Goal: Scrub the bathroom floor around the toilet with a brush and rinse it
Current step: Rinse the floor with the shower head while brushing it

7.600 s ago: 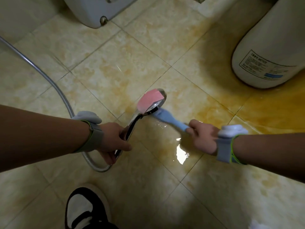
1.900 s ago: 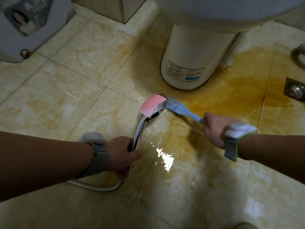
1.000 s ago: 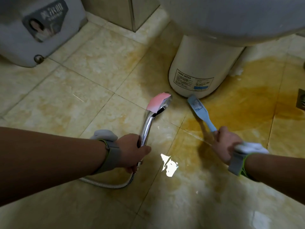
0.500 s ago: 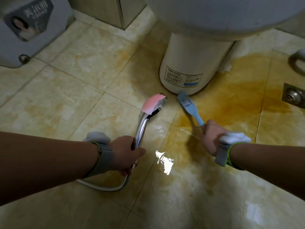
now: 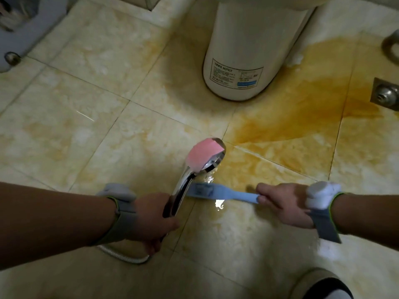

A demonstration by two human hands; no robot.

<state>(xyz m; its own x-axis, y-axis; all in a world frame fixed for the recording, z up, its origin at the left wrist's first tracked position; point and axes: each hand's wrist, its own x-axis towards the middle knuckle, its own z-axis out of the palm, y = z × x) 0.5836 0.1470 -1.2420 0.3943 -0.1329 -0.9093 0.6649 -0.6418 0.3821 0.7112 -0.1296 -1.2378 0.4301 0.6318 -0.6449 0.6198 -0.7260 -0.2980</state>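
Chrome, pink-backed hand shower [image 5: 205,156] sits clamped in the left hand [image 5: 151,214]; the right hand [image 5: 282,203] grips the pale blue plastic brush [image 5: 216,194], low over wet tile [image 5: 228,236] before the white toilet pedestal [image 5: 248,50]. Best press bristles flat, scrubbing toward the orange stain [image 5: 291,117].

One view only: head-worn cam, wide-angle, facing fwd and steeply down onto the tiled floor [image 5: 82,108] from above. Forearms come in from the left and right edges low in frame, so the left hand [image 5: 151,219] and right hand [image 5: 282,203] sit nearest the lens, lower middle. The toilet base [image 5: 248,50] is farther off at top centre, cut by the frame edge. Bottom right, dim and cropped, is prob. a shoe [image 5: 323,285].
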